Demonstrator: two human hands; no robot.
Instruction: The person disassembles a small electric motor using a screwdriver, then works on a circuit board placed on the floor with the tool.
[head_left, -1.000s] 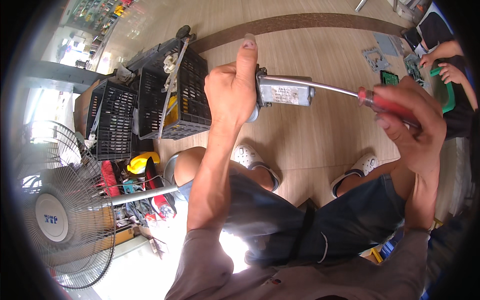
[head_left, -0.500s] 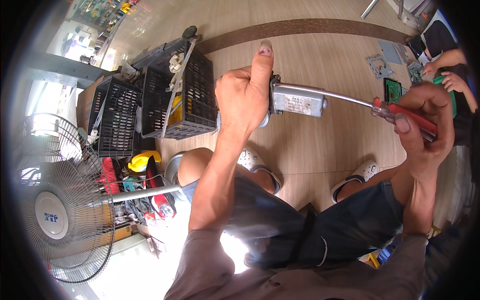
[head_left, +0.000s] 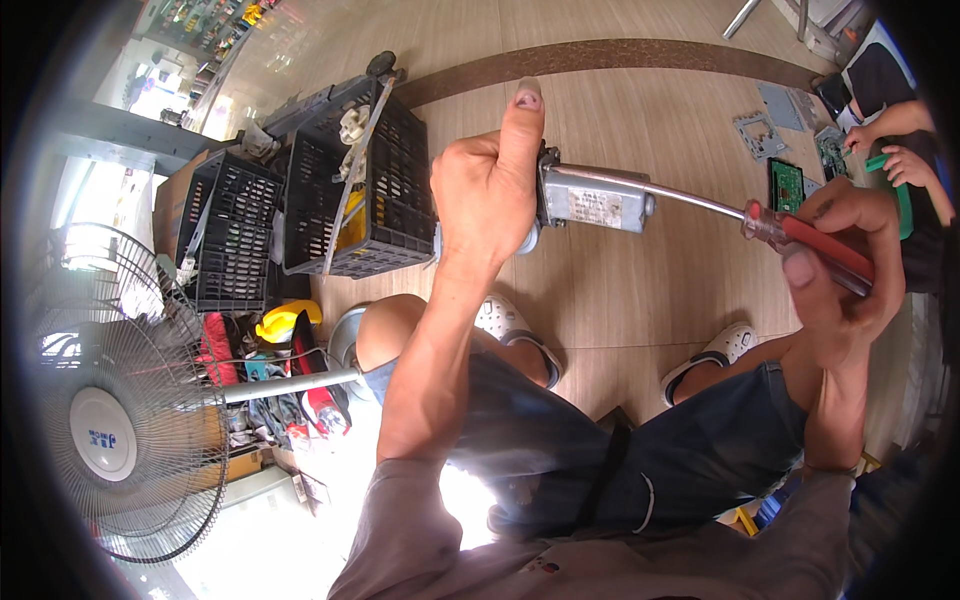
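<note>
from the head view, i see my 2 hands out in front of me, above the floor [head_left: 600, 300]. my left hand [head_left: 485, 200] is wrapped round the near end of a grey motor [head_left: 598, 205], with the thumb sticking up. the motor points out to my right, and i cannot see all my fingers under it.

my right hand [head_left: 850, 275] has its fingers curled round the red handle of a screwdriver [head_left: 822, 250]. its long rod runs along the top side of the motor, and its tip is by the dark end plate [head_left: 547, 190], close to my left hand. i cannot tell if the tip sits in a screw.

to do this well, i think i should hold the motor tight, push the tip straight in, and turn slowly so it does not slip and poke me.
</note>
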